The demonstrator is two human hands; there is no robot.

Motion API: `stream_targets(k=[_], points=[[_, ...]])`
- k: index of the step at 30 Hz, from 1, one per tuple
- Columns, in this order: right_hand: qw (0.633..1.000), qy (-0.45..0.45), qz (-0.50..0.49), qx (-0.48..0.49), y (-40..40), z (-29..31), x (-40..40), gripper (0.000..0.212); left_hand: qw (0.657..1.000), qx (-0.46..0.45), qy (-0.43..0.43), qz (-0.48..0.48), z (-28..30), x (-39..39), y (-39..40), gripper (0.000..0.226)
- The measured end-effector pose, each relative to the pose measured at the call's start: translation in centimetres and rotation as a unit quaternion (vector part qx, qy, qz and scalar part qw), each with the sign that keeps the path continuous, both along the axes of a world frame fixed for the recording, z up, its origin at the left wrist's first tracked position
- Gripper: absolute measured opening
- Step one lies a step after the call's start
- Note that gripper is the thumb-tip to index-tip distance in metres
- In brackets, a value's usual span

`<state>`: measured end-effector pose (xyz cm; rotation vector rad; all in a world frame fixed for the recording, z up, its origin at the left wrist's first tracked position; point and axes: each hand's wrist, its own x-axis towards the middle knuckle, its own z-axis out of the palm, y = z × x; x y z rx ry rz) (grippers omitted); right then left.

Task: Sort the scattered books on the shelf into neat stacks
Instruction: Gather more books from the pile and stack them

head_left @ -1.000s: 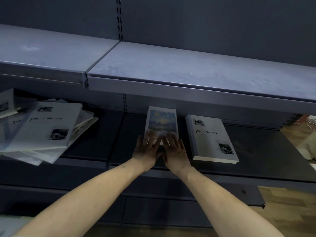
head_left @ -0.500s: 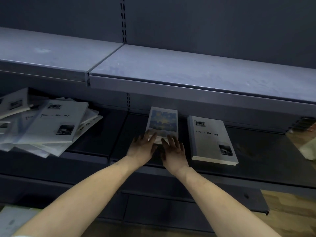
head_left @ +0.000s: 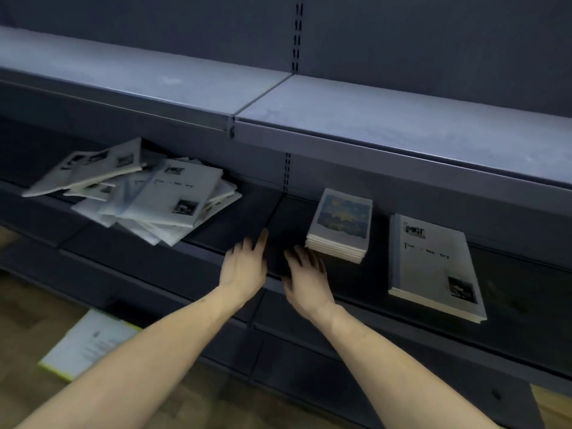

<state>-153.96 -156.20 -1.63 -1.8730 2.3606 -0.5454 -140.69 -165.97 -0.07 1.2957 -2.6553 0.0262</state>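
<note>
Both hands hold nothing. The left hand hovers palm down over the front lip of the shelf, fingers straight and slightly spread, reaching toward the bare dark stretch in the middle. The right hand lies just beside it, also palm down with fingers loosely spread, its fingertips close to the near left corner of the small stack but apart from it; neither grip pinches anything.

The small stack stands squared up on the shelf, several thin books with a blue and yellow picture on the top cover. Just to its right, with a gap between, lies a large white book flat on the shelf, cover up, its near edge at the shelf's front.

Well to the left of the hands, a loose pile of white books sprawls at mixed angles, some overlapping, a few hanging over the front edge.

Above runs a grey upper shelf. Below left, on the wooden floor, lies a white booklet with a yellow-green edge.
</note>
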Motion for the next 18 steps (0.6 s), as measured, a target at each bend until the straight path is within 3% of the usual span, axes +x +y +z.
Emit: stream_targets(k=[12, 18], points=[[1.000, 0.018, 0.011, 0.013, -12.3, -0.3, 13.0, 0.064, 0.997, -0.041, 0.061, 0.029, 0.1, 12.5, -10.3, 0.070], [0.998, -0.054, -0.038, -0.024, -18.4, 0.6, 18.8, 0.074, 0.998, -0.044, 0.028, 0.039, 1.2, 19.0, -18.5, 0.078]])
